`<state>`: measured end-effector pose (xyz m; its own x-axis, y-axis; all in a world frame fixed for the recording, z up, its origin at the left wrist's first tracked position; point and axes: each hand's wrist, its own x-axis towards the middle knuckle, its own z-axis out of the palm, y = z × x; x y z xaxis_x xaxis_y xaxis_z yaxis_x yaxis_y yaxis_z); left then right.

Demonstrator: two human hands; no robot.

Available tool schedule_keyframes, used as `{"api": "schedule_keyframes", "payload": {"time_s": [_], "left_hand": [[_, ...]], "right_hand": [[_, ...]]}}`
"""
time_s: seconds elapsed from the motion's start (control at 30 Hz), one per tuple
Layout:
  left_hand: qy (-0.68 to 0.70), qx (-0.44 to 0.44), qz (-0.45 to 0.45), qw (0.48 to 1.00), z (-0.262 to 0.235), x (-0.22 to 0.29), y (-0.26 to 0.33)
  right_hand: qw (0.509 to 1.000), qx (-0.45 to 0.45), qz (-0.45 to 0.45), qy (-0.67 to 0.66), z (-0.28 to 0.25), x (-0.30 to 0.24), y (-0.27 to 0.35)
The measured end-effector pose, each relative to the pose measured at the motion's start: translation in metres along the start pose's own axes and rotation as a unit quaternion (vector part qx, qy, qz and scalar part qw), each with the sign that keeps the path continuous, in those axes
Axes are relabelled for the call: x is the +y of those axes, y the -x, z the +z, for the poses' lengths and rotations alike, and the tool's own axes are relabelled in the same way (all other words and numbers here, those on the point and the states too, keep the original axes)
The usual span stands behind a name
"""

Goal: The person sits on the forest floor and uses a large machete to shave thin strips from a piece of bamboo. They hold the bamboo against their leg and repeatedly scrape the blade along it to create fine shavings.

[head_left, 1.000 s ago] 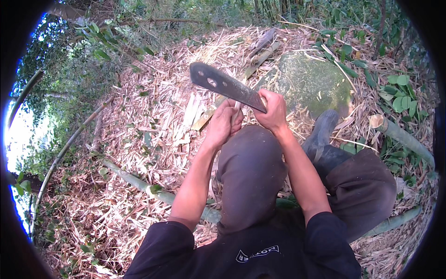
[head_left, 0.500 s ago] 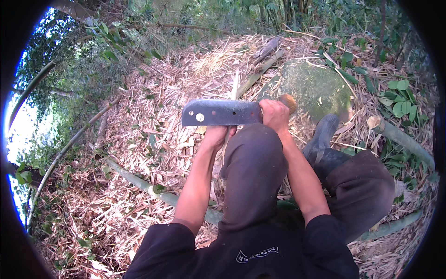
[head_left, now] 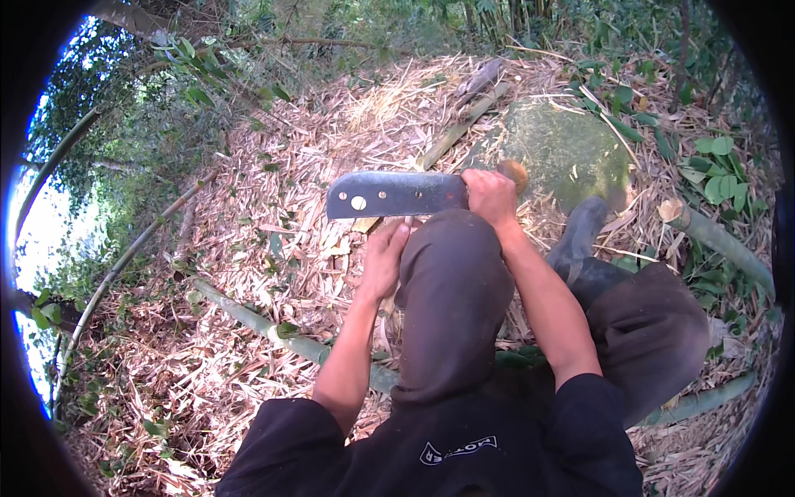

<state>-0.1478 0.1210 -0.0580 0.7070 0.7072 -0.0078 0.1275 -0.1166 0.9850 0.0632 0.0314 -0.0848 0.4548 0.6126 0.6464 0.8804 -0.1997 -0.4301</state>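
A broad machete [head_left: 397, 195] with a dark blade and several round holes or rivets lies crosswise in front of my raised knee. Its rounded wooden handle end [head_left: 514, 176] sticks out past my right hand [head_left: 492, 197], which is wrapped around the handle. Just below the blade's near edge is my left hand [head_left: 383, 255], thumb and fingers pinched together beside the knee. A thin pale bamboo strip [head_left: 409, 221] shows at its fingertips; the blade and my knee hide most of it.
A mossy boulder [head_left: 567, 153] lies ahead on the right, close to my boot [head_left: 580, 232]. Cut bamboo poles [head_left: 720, 240] lie at the right, and another pole [head_left: 248, 319] passes under my legs. Dry bamboo litter [head_left: 306, 199] covers the ground. Leafy brush stands around.
The pale strip that stuck out beyond the blade no longer shows there. My left hand has drawn back toward me, out from under the blade. The machete has shifted slightly away.
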Motion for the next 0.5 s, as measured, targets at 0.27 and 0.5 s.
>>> {"api": "schedule_keyframes", "payload": {"time_s": [0.27,0.5], "left_hand": [[-0.397,-0.033,0.071,0.914,-0.011,0.0,-0.051],[-0.061,0.025,0.015,0.998,0.007,-0.011,0.015]], "right_hand": [[0.998,-0.059,-0.025,-0.013,0.01,0.006,-0.008],[0.999,-0.03,0.011,0.0,0.009,0.012,0.004]]}}
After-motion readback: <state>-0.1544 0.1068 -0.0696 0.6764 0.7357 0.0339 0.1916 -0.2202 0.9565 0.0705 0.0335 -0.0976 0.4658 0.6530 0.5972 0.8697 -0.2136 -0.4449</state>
